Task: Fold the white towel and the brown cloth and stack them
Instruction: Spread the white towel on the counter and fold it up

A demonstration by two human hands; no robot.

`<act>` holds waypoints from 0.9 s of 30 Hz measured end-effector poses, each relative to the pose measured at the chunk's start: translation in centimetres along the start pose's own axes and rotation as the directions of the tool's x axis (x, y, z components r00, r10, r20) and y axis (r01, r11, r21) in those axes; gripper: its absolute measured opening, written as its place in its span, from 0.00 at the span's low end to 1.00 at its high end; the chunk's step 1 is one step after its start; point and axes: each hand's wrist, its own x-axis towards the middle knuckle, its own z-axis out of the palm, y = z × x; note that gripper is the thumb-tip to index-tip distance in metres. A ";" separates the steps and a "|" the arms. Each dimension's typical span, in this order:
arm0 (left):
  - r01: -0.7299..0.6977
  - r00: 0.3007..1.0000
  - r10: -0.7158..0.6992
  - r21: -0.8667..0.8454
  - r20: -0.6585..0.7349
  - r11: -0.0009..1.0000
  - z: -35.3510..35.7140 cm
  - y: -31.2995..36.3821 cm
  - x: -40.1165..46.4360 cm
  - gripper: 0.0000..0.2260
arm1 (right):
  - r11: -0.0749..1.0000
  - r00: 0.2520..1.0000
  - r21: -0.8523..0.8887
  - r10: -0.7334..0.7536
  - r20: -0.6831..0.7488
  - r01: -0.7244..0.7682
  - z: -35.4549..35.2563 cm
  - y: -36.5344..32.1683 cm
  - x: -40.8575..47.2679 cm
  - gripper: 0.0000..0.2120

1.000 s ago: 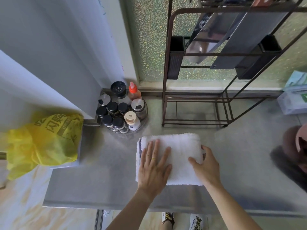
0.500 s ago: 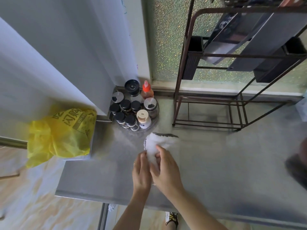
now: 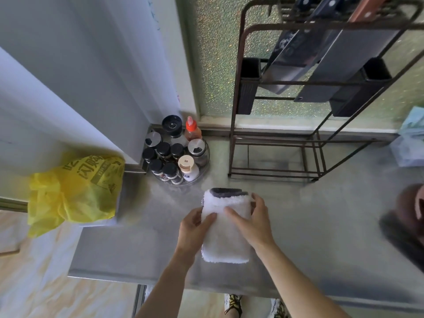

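The white towel (image 3: 226,244) lies folded into a narrow thick rectangle on the steel counter (image 3: 321,226), with a dark grey edge showing at its far end. My left hand (image 3: 191,230) holds its left edge, thumb on top. My right hand (image 3: 250,221) wraps over its right edge, with the fingers laid across the top. The brown cloth (image 3: 406,226) sits blurred at the right border of the view, apart from both hands.
A round tray of spice jars (image 3: 176,157) stands just beyond the towel in the corner. A dark metal rack (image 3: 275,138) holding cleavers (image 3: 344,53) stands at the back. A yellow plastic bag (image 3: 75,191) hangs at the left. The counter's front edge is near me.
The wide folded towel was folded over again into a narrow strip. Both hands moved from pressing it flat to holding its two long edges.
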 end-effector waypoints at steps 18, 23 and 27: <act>-0.156 0.746 -0.104 0.325 0.658 0.933 26.0 8.9 -7.1 0.18 | 0.970 0.823 -0.219 0.041 0.567 0.103 -34.5 0.9 5.7 0.29; -0.153 0.829 -0.115 0.419 0.547 0.895 33.6 11.4 -6.6 0.22 | 0.999 0.927 -0.051 0.034 0.374 -0.016 -41.4 2.5 9.5 0.14; -0.231 0.913 0.008 0.502 0.408 0.834 37.4 13.5 -4.7 0.26 | 0.945 0.966 0.241 0.178 0.190 -0.221 -44.7 2.6 12.7 0.11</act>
